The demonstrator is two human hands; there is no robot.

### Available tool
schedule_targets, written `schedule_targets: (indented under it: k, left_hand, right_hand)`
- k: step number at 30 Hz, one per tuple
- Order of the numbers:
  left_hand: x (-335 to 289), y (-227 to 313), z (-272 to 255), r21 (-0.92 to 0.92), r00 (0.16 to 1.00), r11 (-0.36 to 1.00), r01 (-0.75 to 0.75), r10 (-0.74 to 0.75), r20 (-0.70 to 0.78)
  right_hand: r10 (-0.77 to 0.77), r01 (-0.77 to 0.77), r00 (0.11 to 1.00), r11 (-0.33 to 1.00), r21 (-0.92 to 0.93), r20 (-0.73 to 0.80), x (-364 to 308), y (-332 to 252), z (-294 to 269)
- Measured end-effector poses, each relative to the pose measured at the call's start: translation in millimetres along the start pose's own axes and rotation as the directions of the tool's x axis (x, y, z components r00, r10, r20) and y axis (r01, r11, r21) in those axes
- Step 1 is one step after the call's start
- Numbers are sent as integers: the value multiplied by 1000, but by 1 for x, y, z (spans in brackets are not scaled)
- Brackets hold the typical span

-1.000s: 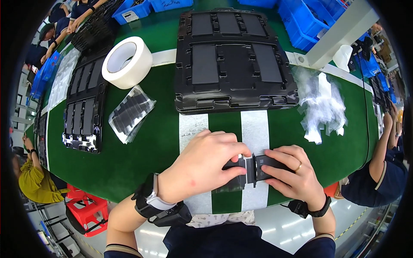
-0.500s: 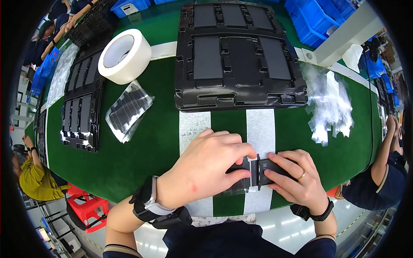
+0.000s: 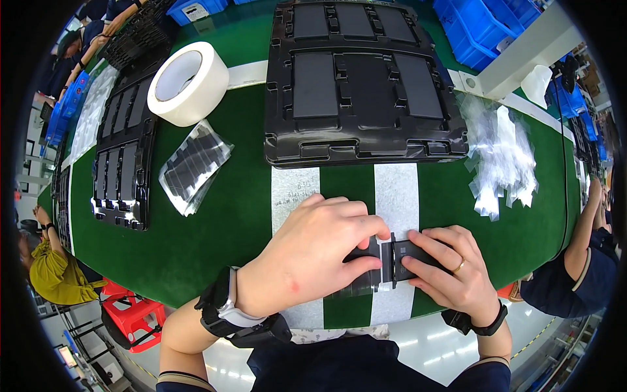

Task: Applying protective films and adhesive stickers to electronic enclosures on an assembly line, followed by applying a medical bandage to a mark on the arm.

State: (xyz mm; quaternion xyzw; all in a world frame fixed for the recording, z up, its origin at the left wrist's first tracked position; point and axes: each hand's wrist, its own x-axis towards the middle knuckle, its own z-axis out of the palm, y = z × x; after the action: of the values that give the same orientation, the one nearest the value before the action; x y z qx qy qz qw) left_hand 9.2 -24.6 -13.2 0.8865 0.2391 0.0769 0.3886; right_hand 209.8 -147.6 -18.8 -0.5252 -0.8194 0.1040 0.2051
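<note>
A flat black rectangular piece (image 3: 403,251) with a narrow raised bar across it lies on the near part of the table. My left hand (image 3: 323,245) is closed at its left end, thumb and forefinger drawn in beside the bar. From under that hand a dark, see-through strip (image 3: 359,285) sticks out; my palm covers the rest. Gripping the right part of the same piece is my right hand (image 3: 454,268), with fingers bent over its top. Exactly what lies between the left fingertips is hidden.
Black moulded trays (image 3: 366,140) with grey flat pieces stand beyond my hands. At left are a white tape roll (image 3: 219,78), a clear bag of dark strips (image 3: 196,166) and a narrow black tray (image 3: 122,186). Clear film pieces (image 3: 503,163) lie right, near a pale post (image 3: 529,55).
Both hands keep their grip on the black piece with hardly any movement. The view has shifted very slightly.
</note>
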Motion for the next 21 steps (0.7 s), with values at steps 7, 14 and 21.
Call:
schedule_targets:
  k: [7, 14, 21]
  left_hand:
    - [0, 0, 0, -2, 1000, 1000, 3, -3, 6]
    - [0, 0, 0, -4, 1000, 1000, -3, 3, 6]
    - [0, -1, 0, -8, 1000, 1000, -10, 10, 3]
  right_hand:
    - [-2, 2, 1000, 1000, 0, -9, 0, 0, 0]
    - [-4, 4, 1000, 1000, -13, -9, 0, -1, 1]
    - [11, -11, 1000, 1000, -23, -6, 2, -5, -1]
